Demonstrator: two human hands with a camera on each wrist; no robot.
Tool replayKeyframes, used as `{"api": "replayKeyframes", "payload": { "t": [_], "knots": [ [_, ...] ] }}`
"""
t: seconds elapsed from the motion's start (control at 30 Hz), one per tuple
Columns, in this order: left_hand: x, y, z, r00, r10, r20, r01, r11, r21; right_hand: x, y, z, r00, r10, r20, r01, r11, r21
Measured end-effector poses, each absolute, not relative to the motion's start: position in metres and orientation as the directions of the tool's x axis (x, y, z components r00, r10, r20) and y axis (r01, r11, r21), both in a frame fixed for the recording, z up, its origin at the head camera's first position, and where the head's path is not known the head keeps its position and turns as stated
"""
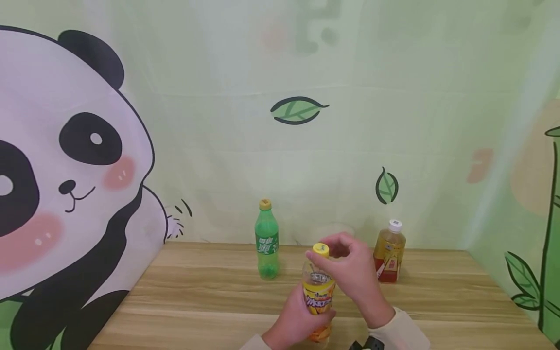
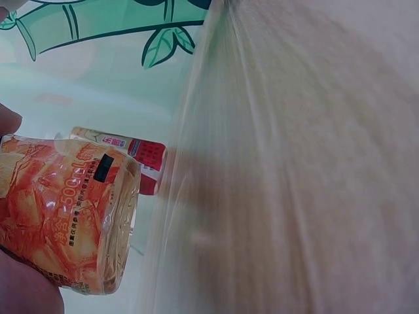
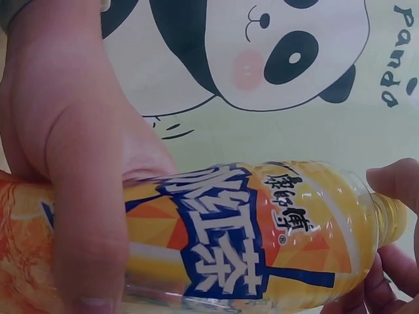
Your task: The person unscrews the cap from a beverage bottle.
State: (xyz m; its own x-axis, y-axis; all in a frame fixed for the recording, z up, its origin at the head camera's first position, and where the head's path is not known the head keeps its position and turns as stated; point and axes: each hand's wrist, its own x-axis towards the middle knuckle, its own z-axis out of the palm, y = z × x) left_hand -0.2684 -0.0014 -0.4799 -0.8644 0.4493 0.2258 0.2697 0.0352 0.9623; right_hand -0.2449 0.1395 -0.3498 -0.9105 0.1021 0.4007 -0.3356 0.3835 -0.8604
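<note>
Your left hand [image 1: 296,315] curls its fingers round the iced tea bottle [image 1: 317,294], roughly upright over the counter [image 1: 197,291], while the fingers of your right hand [image 1: 353,271] pinch its yellow cap [image 1: 321,250].

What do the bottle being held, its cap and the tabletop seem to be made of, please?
Bottle: probably clear, glossy plastic; it looks see-through near the top, with bright highlights. Cap: likely plastic, judging by its smooth, opaque yellow surface. Tabletop: wood or wood-look laminate, fairly matte; streaky grain shows, but the look leaves open which.
</note>
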Motion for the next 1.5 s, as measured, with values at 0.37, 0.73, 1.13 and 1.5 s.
{"api": "replayKeyframes", "payload": {
  "t": [0.37,0.73,1.13,1.5],
  "knots": [
    [-0.2697,-0.0014,-0.4796,-0.870,0.448,0.208,0.246,0.029,0.969,-0.2468,0.1410,-0.3491,-0.928,0.055,0.368,-0.329,0.337,-0.882],
    [-0.2686,-0.0018,-0.4781,-0.871,0.447,0.205,0.249,0.042,0.968,-0.2476,0.1429,-0.3508,-0.951,-0.014,0.310,-0.304,0.244,-0.921],
    [-0.2715,-0.0008,-0.4815,-0.857,0.454,0.244,0.288,0.031,0.957,-0.2480,0.1387,-0.3489,-0.940,0.049,0.337,-0.302,0.336,-0.892],
    [-0.2702,-0.0001,-0.4793,-0.863,0.457,0.217,0.262,0.037,0.964,-0.2423,0.1367,-0.3471,-0.911,0.143,0.387,-0.308,0.388,-0.869]
  ]
}}
